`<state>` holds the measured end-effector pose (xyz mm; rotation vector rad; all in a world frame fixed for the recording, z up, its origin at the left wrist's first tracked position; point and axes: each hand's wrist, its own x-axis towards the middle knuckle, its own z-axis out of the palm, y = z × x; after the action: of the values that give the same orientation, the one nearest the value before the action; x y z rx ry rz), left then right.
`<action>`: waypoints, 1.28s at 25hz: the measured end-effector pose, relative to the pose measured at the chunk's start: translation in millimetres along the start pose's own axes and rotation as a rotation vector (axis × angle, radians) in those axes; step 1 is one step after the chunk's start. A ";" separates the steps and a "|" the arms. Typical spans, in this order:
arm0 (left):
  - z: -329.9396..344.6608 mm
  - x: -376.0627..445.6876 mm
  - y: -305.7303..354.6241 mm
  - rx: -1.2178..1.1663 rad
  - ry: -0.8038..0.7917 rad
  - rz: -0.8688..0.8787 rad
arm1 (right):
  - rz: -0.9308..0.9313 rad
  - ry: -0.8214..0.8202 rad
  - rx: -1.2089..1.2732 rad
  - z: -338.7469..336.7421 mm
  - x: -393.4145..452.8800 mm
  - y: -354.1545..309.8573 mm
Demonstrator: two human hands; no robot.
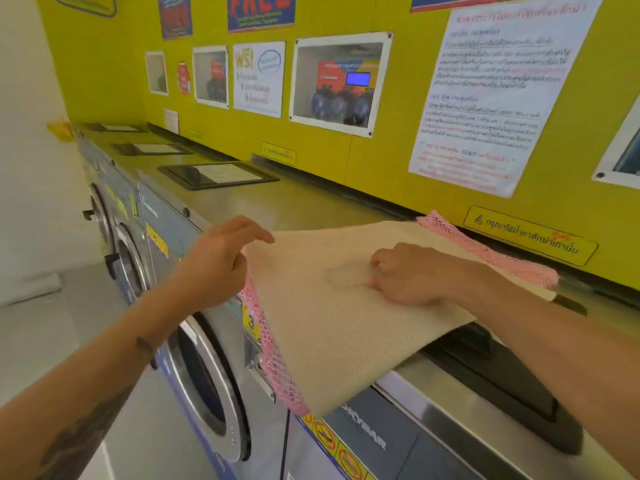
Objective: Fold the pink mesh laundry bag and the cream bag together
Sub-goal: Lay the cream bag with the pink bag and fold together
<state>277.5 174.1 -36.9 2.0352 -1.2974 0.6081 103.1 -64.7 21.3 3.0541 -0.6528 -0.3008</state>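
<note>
Right hand (pixel 405 275): fingers curled, knuckles pressed down on the middle of the cream bag (pixel 332 317), not gripping it. Left hand (pixel 221 261): open, fingers spread, at the cream bag's left edge; whether it touched the fabric could not be told. Cream bag lay flat on top of the pink mesh laundry bag (pixel 485 251), pink showing along the far and left edges, both spread over the washing machine top (pixel 277 199) with the near corner hanging over the machine front (pixel 374 431).

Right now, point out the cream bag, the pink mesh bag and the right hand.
cream bag (pixel 339 327), head view, middle of its top face.
pink mesh bag (pixel 485 252), head view, far exposed edge.
right hand (pixel 412 275), head view, back of hand.
</note>
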 end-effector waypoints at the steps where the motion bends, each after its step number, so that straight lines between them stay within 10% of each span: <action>1: -4.4 -11.5 0.4 0.037 -0.090 0.035 | 0.001 0.034 -0.011 -2.9 -5.3 -4.1; 6: 18.8 -52.5 -12.7 0.305 -0.381 0.062 | -0.159 0.124 0.078 -9.9 -66.7 -69.6; 10: 44.8 -51.7 -18.3 0.425 -0.276 0.073 | -0.138 -0.062 -0.099 20.1 -91.4 -112.0; 22: 24.8 -18.9 -26.2 0.349 -0.072 0.168 | -0.108 0.344 -0.464 64.5 -58.4 -140.3; 27: -8.8 -31.0 9.6 0.280 -0.046 0.251 | -0.353 0.378 -0.261 19.4 -96.9 -79.3; 32: -65.3 -20.1 91.3 0.019 -0.364 0.294 | -0.292 0.335 0.239 -19.7 -149.6 2.4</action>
<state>183.3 205.8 18.8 2.0505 -1.8319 0.3862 -28.0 -6.9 68.5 3.3037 -0.2404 0.3099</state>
